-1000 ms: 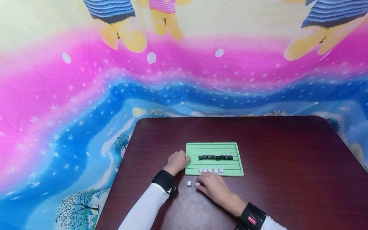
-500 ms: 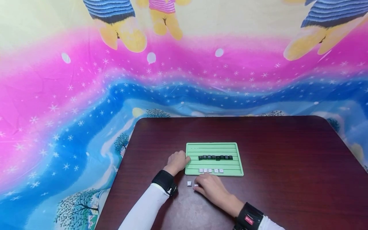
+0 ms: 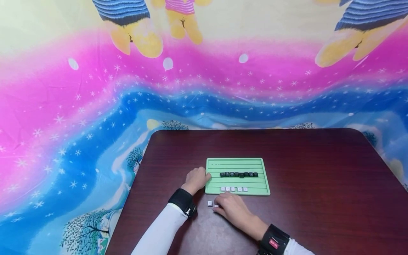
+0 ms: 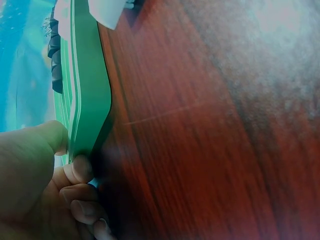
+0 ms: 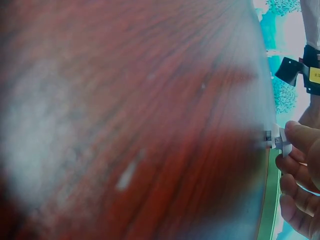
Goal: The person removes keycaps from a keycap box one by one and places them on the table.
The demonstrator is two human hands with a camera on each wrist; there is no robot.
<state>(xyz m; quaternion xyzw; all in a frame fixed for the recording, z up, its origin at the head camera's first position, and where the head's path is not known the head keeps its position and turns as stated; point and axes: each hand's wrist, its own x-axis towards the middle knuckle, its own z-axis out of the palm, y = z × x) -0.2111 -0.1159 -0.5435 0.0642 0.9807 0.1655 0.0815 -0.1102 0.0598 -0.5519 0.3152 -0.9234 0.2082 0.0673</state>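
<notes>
My left hand (image 3: pixel 195 179) grips the left edge of a green ridged tray (image 3: pixel 236 166). In the left wrist view the thumb lies over its rim (image 4: pixel 75 107), with curled fingers against the outer side. On the table before the tray, my right hand (image 3: pixel 234 209) pinches a white keycap (image 5: pixel 285 145) between thumb and finger. Just left of it sits a loose white keycap (image 3: pixel 209 203). Several white keycaps (image 3: pixel 233 189) line the tray's front row, with a gap among them. A row of black keycaps (image 3: pixel 236 174) stands in the middle.
The dark red-brown wooden table (image 3: pixel 318 184) extends around the tray, its far edge behind. A patterned pink and blue cloth (image 3: pixel 204 81) hangs beyond it. Black bands (image 3: pixel 182 202) are strapped round both wrists.
My right hand has slid slightly left with the pinched keycap, closer to the loose white one. My left hand and the tray stay where they were.
</notes>
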